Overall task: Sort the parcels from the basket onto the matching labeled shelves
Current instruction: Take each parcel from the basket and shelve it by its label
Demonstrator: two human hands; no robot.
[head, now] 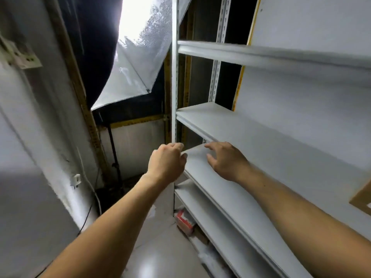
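Reaching toward the white shelf unit [251,135], we are holding both hands at the near corner of its third board [230,197]. Our left hand [166,163] is curling its fingers loosely just off that corner, gripping nothing we can make out. Our right hand [226,159] is hovering over the board with fingers spread and relaxed. A red-and-white parcel [183,220] is lying on a lower level of the unit, well below both hands.

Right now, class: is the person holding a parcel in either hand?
No. The left hand is curled at the shelf corner and the right hand hovers spread over its bare surface.
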